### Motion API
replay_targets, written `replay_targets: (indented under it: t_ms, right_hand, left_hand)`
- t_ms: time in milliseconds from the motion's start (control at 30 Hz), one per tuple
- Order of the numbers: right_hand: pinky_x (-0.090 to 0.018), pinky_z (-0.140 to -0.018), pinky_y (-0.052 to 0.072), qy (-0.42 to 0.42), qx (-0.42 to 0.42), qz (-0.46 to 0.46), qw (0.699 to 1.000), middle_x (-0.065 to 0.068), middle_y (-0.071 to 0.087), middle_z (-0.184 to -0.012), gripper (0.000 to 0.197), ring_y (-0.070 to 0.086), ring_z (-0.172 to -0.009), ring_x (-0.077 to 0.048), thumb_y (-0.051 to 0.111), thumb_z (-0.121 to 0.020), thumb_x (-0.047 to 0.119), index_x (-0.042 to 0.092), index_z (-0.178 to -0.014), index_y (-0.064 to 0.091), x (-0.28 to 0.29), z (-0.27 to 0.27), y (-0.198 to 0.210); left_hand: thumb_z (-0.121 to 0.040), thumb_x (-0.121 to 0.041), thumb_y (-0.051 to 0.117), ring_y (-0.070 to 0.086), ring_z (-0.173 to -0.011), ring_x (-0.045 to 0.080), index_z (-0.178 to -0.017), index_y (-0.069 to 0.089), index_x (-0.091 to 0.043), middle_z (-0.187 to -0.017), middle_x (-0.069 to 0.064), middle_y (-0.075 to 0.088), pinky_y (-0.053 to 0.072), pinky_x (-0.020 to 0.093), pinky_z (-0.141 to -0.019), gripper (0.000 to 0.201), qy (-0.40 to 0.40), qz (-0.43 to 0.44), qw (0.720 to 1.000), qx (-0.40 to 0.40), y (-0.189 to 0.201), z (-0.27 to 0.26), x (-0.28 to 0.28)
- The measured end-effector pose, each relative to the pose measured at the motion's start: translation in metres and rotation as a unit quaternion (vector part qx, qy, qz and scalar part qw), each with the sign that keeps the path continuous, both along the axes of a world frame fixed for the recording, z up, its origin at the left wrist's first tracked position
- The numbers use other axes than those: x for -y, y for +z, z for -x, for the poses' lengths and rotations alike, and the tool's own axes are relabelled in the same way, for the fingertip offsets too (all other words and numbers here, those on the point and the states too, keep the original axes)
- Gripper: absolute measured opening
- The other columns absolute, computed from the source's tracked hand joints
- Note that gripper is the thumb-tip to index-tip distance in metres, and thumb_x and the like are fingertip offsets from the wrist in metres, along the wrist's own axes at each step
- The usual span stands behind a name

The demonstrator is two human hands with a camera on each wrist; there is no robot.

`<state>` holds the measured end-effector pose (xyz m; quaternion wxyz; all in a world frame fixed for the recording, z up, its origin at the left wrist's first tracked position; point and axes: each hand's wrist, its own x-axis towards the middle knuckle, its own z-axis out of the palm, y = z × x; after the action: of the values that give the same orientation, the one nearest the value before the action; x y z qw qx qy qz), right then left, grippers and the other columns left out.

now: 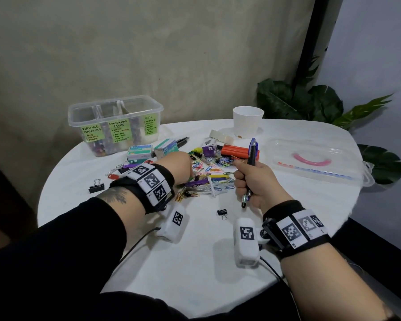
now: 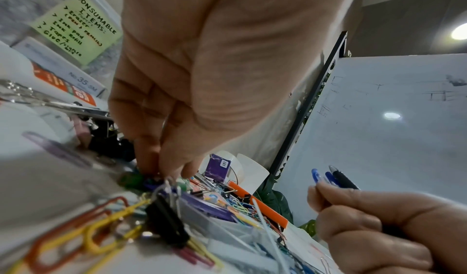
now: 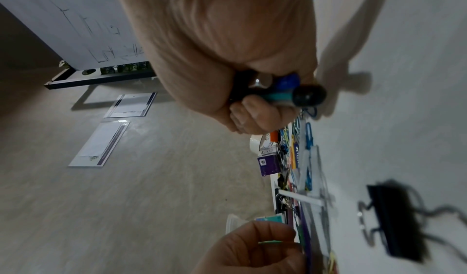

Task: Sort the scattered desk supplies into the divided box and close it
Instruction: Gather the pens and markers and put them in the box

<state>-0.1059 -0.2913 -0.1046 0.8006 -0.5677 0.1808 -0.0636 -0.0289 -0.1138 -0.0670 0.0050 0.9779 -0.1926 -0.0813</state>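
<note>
A: What is held, and by which hand?

B: A bundle of blue and black pens (image 1: 251,158) is clenched upright in the right hand (image 1: 252,181), long axis near vertical, tips down.

A: And the left hand (image 1: 181,166)?

B: Its fingertips (image 2: 161,166) are pressed down into the scattered coloured paper clips (image 1: 208,169) at the table's middle; whether anything is pinched cannot be told.

A: Where is the clear divided plastic box (image 1: 115,122)?

B: At the far left edge, open; its clear lid (image 1: 315,162) lies at the right. The left hand is judged nearer the box.
</note>
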Motion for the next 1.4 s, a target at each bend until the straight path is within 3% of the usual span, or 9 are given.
replay_targets:
  t_ms: [100,267,467,667,833,933,1100,1300,1400]
  right_hand:
    - [-0.019,-0.038,0.024,0.012,0.008,-0.002,1.000,0.004,0.032,-0.054,0.018,0.026,-0.043,-0.011,0.061,-0.098,0.023,0.019,-0.086,0.048,-0.001,0.003,0.002]
    - [-0.019,-0.038,0.025,0.021,0.008,0.011,1.000,0.004,0.030,-0.054,0.019,0.027,-0.042,-0.011,0.063,-0.096,0.024,0.017,-0.089,0.047,-0.001,0.002,0.002]
    - [-0.018,-0.038,0.025,0.029,0.012,0.019,0.999,0.004,0.030,-0.053,0.020,0.026,-0.041,-0.010,0.063,-0.096,0.021,0.018,-0.086,0.046,-0.001,0.002,0.001]
    - [-0.019,-0.038,0.023,0.045,0.010,0.036,0.998,0.003,0.030,-0.055,0.018,0.025,-0.042,-0.011,0.065,-0.095,0.019,0.016,-0.088,0.048,-0.004,0.005,0.004]
    - [-0.019,-0.039,0.023,0.052,0.005,0.044,0.998,0.002,0.031,-0.056,0.020,0.026,-0.043,-0.011,0.066,-0.094,0.020,0.015,-0.088,0.047,-0.005,0.006,0.005]
    - [-0.018,-0.038,0.023,0.054,0.007,0.047,0.997,0.002,0.031,-0.055,0.019,0.026,-0.042,-0.011,0.065,-0.094,0.019,0.015,-0.089,0.047,-0.006,0.007,0.006]
    - [-0.019,-0.039,0.023,0.071,0.003,0.067,0.995,0.002,0.031,-0.056,0.023,0.026,-0.043,-0.011,0.067,-0.093,0.014,0.017,-0.081,0.047,-0.007,0.008,0.006]
    - [-0.019,-0.041,0.022,0.078,0.011,0.069,0.994,0.002,0.034,-0.054,0.015,0.027,-0.043,-0.011,0.070,-0.089,0.011,0.011,-0.096,0.057,-0.008,0.010,0.008]
    - [-0.019,-0.039,0.023,0.074,0.022,0.073,0.994,0.002,0.037,-0.053,0.019,0.028,-0.042,-0.010,0.075,-0.086,0.017,0.010,-0.094,0.060,-0.009,0.010,0.008]
  left_hand:
    - [-0.092,-0.013,0.055,0.064,-0.100,0.024,-0.111,0.068,-0.011,-0.112,0.006,0.068,0.052,0.033,-0.086,0.022,-0.001,-0.024,1.000,0.009,-0.002,-0.001,-0.003]
    - [-0.086,-0.023,0.062,0.054,-0.069,0.019,-0.097,0.069,-0.008,-0.080,0.003,0.061,0.042,0.024,-0.053,0.020,0.004,-0.006,0.999,-0.041,-0.002,0.004,-0.003]
    - [-0.081,-0.040,0.067,0.068,-0.091,0.020,-0.101,0.073,-0.015,-0.102,0.004,0.073,0.055,0.030,-0.073,0.032,0.007,0.021,0.998,-0.062,-0.006,0.004,-0.005]
    - [-0.093,-0.041,0.050,0.055,-0.076,0.021,-0.101,0.068,-0.010,-0.091,0.003,0.063,0.042,0.026,-0.062,0.037,-0.013,-0.035,0.997,-0.060,-0.002,0.013,-0.001]
    - [-0.085,-0.028,0.064,0.052,-0.073,0.021,-0.093,0.067,-0.011,-0.087,0.004,0.062,0.040,0.025,-0.059,0.019,-0.031,-0.021,0.998,-0.051,0.000,0.015,0.000]
    - [-0.084,-0.029,0.066,0.055,-0.071,0.021,-0.101,0.071,-0.009,-0.092,0.006,0.070,0.044,0.027,-0.060,0.027,-0.032,-0.020,0.997,-0.063,0.001,0.018,-0.001]
    - [-0.080,-0.031,0.079,0.066,-0.069,0.017,-0.091,0.073,-0.011,-0.080,0.002,0.073,0.056,0.031,-0.071,0.024,-0.014,0.127,0.989,-0.075,0.003,0.016,-0.001]
    - [-0.080,-0.020,0.081,0.068,-0.062,0.016,-0.085,0.078,-0.007,-0.074,0.008,0.076,0.062,0.036,-0.073,0.014,-0.011,0.333,0.937,-0.105,0.006,0.020,0.008]
    - [-0.089,-0.021,0.071,0.072,-0.065,0.021,-0.103,0.075,-0.012,-0.082,0.007,0.076,0.057,0.025,-0.056,0.017,-0.046,0.363,0.921,-0.136,0.009,0.025,0.015]
